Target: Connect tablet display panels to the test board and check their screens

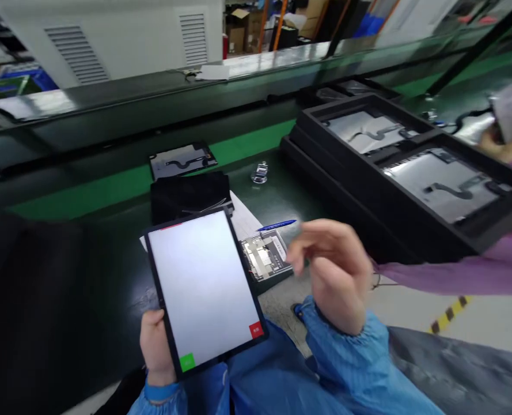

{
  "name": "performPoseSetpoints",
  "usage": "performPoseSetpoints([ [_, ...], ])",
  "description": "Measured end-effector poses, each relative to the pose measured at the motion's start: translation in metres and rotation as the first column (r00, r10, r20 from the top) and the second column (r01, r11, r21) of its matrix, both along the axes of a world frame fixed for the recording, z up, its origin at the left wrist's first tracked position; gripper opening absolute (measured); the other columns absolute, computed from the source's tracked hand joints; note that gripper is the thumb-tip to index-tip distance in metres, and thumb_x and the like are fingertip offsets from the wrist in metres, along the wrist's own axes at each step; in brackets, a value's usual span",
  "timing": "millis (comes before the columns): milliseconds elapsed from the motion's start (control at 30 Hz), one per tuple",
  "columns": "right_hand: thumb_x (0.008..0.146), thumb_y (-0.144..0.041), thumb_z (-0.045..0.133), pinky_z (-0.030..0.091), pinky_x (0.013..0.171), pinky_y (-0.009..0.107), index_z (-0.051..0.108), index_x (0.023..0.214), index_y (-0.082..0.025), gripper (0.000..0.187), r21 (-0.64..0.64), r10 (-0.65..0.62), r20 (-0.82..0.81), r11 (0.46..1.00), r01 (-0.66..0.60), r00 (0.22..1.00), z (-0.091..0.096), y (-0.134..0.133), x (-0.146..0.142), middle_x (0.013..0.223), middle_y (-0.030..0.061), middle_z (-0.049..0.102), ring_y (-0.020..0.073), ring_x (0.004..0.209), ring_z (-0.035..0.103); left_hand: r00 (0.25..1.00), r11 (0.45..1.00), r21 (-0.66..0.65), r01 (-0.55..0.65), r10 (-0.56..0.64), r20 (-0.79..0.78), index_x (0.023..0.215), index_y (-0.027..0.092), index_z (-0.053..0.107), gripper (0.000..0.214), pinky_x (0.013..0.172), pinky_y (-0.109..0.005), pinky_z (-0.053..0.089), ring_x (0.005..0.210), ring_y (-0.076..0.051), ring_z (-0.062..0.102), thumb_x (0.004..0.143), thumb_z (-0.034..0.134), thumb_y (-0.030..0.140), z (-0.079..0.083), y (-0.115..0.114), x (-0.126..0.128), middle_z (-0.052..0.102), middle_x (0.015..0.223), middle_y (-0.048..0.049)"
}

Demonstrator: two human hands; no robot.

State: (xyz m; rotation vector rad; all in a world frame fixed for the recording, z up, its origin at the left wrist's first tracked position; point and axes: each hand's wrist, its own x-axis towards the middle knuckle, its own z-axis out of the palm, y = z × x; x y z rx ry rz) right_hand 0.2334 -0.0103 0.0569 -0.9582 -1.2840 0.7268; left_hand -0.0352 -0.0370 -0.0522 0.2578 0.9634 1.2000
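Observation:
My left hand (pixel 155 347) grips the lower left corner of a tablet (pixel 204 288). Its screen glows white, with a green button at the bottom left and a red one at the bottom right. My right hand (pixel 333 271) hovers to the right of the tablet with fingers loosely curled and slightly blurred, holding nothing I can make out. Under it on the dark bench lie an exposed circuit board assembly (pixel 265 255) and a blue pen (pixel 277 225).
Black trays (pixel 363 190) at the right hold screen panels with flex cables. A co-worker's purple sleeve (pixel 458 271) and hand (pixel 504 147) are at the right edge. Another panel (pixel 182 160), a black pouch (pixel 189 195) and a small clear part (pixel 260 173) lie near the green belt (pixel 109 187).

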Motion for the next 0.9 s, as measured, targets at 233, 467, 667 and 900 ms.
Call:
performPoseSetpoints([
  [233,0.098,-0.031,0.049,0.049,0.077,0.031,0.060,0.120,-0.020,0.027,-0.081,-0.045,0.531,0.991,0.104,0.846,-0.043,0.044,-0.012,0.113,0.0089,0.063,0.0193,0.096,0.060,0.967,0.988,-0.153,0.001,0.038,0.251,0.064,0.018,0.071,0.019,0.092,-0.053,0.054,0.105,-0.041,0.066,0.060,0.055,0.028,0.020,-0.002,0.026,0.073,0.074,-0.0083],
  [467,0.098,-0.036,0.051,0.035,0.058,0.028,0.053,0.073,-0.019,0.030,0.025,-0.095,0.787,0.992,0.122,0.609,-0.036,0.066,-0.003,0.063,-0.0016,0.051,0.0135,0.060,0.050,0.958,0.993,0.000,0.118,-0.114,0.263,0.071,0.016,0.075,0.022,0.095,-0.056,0.051,0.104,-0.042,0.066,0.059,0.060,0.026,0.023,-0.005,0.020,0.074,0.076,-0.0091],
  [667,0.096,-0.023,0.053,0.032,0.055,0.028,0.048,0.065,-0.019,0.032,0.170,-0.198,0.808,0.980,0.102,0.556,-0.030,0.062,-0.005,0.058,-0.0015,0.047,0.0127,0.056,0.044,0.967,0.991,0.014,0.130,-0.130,0.220,0.081,0.016,0.078,0.028,0.094,-0.055,0.051,0.098,-0.039,0.069,0.062,0.060,0.026,0.014,-0.007,0.016,0.074,0.076,-0.0080],
  [900,0.085,-0.018,0.066,0.041,0.050,0.028,0.060,0.075,-0.020,0.012,0.229,0.306,0.713,0.749,-0.621,0.631,-0.001,0.021,-0.015,0.067,0.0013,0.062,0.0140,0.058,0.052,0.978,0.996,-0.061,0.065,-0.052,0.203,0.066,0.015,0.073,0.020,0.090,-0.053,0.053,0.098,-0.041,0.068,0.057,0.059,0.027,0.022,-0.005,0.028,0.073,0.073,-0.0085],
])
